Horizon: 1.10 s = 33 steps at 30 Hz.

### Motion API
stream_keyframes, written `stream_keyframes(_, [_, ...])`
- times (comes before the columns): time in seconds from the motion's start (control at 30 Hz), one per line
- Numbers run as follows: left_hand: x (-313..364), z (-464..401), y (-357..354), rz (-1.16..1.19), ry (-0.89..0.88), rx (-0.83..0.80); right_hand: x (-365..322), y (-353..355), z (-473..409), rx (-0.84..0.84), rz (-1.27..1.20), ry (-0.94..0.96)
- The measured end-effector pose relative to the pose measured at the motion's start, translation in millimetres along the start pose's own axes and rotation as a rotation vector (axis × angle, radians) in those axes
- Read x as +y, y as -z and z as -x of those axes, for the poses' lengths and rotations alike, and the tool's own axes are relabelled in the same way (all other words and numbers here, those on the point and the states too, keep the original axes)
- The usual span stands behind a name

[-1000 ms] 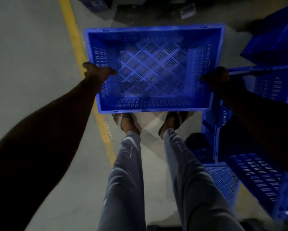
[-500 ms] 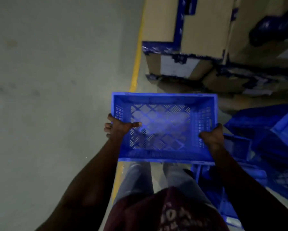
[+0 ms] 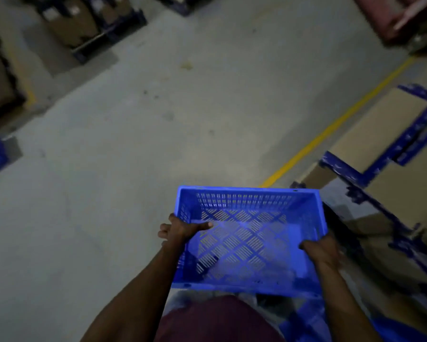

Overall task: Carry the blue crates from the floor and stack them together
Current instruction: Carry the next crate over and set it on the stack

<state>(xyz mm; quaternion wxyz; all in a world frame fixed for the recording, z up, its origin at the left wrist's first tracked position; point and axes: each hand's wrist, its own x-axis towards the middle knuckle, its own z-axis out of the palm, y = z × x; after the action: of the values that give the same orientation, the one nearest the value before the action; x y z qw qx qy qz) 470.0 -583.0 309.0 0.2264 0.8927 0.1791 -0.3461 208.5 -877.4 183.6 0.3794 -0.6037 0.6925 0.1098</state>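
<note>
A blue plastic crate (image 3: 249,238) is held off the floor in front of the person's body, carried level with its open top facing up; its base is a lattice of diagonal bars and slotted panels, and its walls are pierced with rows of short slots. The left hand (image 3: 180,229) grips the crate's left wall near the upper corner, thumb hooked over the rim and lying inside, the other fingers curled round the outside; the right hand (image 3: 322,248) grips the right wall, its thumb inside the rim and the remaining fingers wrapped over the outer face, where they are partly hidden. Both forearms reach forward from the bottom of the view; a dark maroon shirt (image 3: 214,322) shows between them, just below the crate's near wall.

The crate hangs over a grey concrete floor (image 3: 133,156); a yellow painted line (image 3: 331,129) runs diagonally across it from behind the crate's far right corner toward the upper right. Right of that line stand cardboard boxes (image 3: 380,127) bound with blue strapping, close beside the crate; more brown boxes (image 3: 71,23) sit on dark pallets at the upper left, well apart from it. Blurred blue plastic (image 3: 306,319) shows below the crate at the bottom right; what it is cannot be told.
</note>
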Motion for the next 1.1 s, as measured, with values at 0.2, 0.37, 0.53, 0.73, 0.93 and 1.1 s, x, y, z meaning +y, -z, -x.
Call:
stream_keyframes(0.2, [-62.5,-40.6,91.6,0.21,0.099,0.013,-126.1,-36.7,102.1,0.019,0.109,0.254])
stream_keyframes(0.37, [-126.5,-84.2,184.4,0.378,0.161,0.074,-195.8,-111.7,152.2,-0.016,0.143,0.42])
stream_keyframes(0.53, [-187.9,-128.3,274.5,0.607,0.211,0.181,-276.9,-170.3,248.9,-0.095,0.173,0.633])
stream_keyframes(0.73, [-230.6,-143.8,357.1,0.769,0.285,0.338,-369.1,-252.6,331.8,-0.187,0.305,0.78])
stream_keyframes(0.93, [-266.6,-188.4,421.8,0.877,0.426,0.613,-470.2,-345.0,394.2,-0.286,0.402,0.922])
stream_keyframes(1.1, [-273.5,-216.8,488.5,0.941,0.492,0.753,-559.2,-416.1,452.8,-0.415,0.482,1.074])
